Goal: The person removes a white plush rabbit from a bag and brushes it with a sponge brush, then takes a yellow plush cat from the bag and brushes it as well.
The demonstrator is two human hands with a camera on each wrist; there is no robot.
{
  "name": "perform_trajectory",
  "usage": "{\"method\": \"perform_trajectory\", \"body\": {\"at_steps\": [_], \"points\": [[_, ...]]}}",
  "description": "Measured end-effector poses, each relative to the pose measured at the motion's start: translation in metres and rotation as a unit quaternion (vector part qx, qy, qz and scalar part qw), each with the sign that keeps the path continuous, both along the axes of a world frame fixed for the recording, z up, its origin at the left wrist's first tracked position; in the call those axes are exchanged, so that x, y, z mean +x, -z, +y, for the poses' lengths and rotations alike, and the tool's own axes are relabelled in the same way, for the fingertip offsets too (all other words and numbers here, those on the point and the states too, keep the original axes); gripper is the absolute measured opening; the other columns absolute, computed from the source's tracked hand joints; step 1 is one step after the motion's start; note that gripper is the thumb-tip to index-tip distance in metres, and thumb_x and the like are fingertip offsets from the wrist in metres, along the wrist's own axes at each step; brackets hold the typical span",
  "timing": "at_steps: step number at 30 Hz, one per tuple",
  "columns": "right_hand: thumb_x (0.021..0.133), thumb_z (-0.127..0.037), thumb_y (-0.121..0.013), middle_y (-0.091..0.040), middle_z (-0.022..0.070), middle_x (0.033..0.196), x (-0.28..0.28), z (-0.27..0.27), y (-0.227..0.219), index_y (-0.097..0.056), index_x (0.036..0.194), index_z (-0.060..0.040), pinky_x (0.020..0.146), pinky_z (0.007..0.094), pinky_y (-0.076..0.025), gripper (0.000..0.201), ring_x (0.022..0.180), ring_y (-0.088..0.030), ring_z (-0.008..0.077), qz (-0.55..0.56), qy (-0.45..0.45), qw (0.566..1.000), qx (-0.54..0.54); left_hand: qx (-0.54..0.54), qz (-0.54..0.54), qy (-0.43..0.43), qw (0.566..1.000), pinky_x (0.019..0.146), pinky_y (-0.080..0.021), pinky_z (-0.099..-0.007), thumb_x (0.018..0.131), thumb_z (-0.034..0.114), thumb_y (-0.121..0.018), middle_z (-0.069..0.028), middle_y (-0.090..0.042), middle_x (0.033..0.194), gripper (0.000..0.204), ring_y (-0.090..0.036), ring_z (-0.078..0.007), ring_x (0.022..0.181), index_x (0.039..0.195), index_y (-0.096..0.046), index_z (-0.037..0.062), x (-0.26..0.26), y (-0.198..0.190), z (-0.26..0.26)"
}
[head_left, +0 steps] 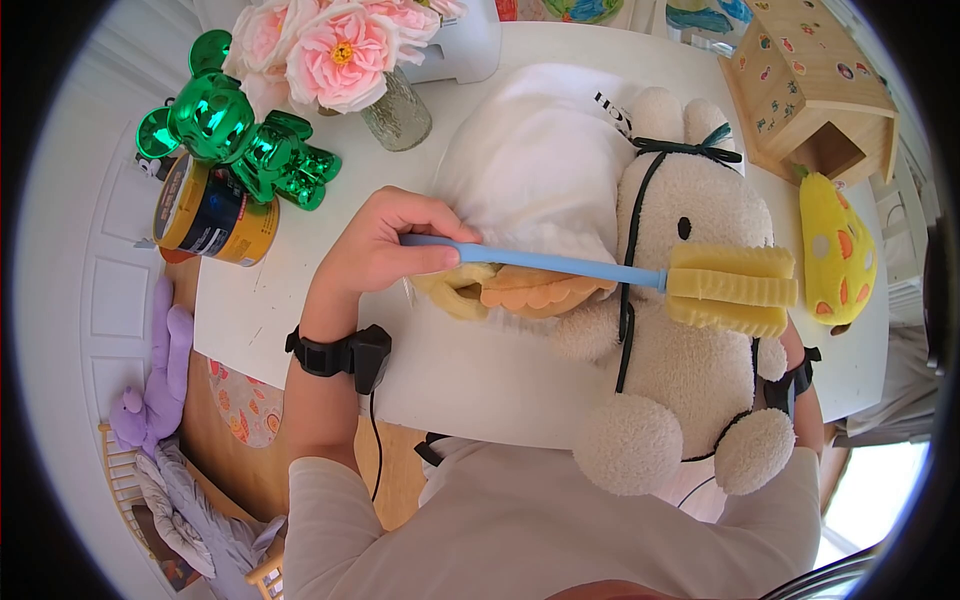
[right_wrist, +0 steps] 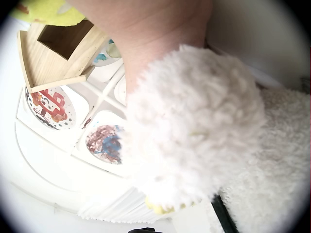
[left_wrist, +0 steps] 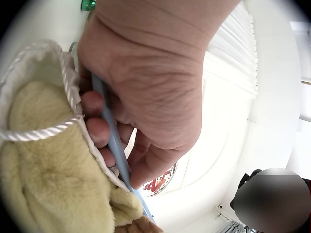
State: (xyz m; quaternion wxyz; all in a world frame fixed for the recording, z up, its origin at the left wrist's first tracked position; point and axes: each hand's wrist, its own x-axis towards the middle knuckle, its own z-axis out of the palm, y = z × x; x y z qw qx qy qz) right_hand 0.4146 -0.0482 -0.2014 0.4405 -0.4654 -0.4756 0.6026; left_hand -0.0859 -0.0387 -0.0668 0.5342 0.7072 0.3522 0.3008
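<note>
white worktop (head_left: 460,380) runs out from a person in a pale shirt (head_left: 590,540), who faces its near edge. nearest, a cream plush rabbit (head_left: 690,380) is held up, its round feet overlapping that edge in the head view. dark ribbon (head_left: 700,152) runs round its head and down its body. the right hand (right_wrist: 153,39) is mostly hidden behind the rabbit, and whether its grip is wide or narrow cannot be told. across the rabbit's front shows the yellow sponge head (head_left: 730,290) of a blue-handled brush (head_left: 560,264); whether sponge and plush touch is unclear. the left hand (head_left: 400,245) has a narrow grip on the end of the handle, thumb and fingers pinching it. just behind the handle, a white drawstring bag (head_left: 540,150) lies on the middle of the worktop, pale yellow plush (head_left: 447,292) showing at its mouth. by the left edge, a shiny green figure (head_left: 222,128) is just beside a yellow and dark tub (head_left: 210,220). at the right edge lies a yellow spotted plush (head_left: 835,255). farther off, pink flowers (head_left: 340,60) fill a glass vase (head_left: 398,112) toward the far left corner, and a stickered wooden house (head_left: 795,85) takes the far right corner.
</note>
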Motion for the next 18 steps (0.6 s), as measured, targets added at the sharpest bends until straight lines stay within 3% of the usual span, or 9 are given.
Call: {"method": "perform_trajectory", "body": {"at_steps": [18], "points": [[0.092, -0.04, -0.058, -0.053, 0.0137, 0.128, -0.0039, -0.0041, -0.0021, -0.039, 0.136, 0.0054, 0.095, 0.0346, -0.044, 0.066, 0.115, -0.053, 0.0224, 0.0, 0.0, 1.0, -0.001, -0.002, -0.005, 0.003, 1.0, 0.071, -0.05, -0.0237, 0.078, 0.001, -0.069, -0.0072, -0.07, 0.087, 0.016, -0.063, -0.0104, 0.079, 0.094, -0.068, -0.0024, -0.0002, 0.0008, 0.0003]]}}
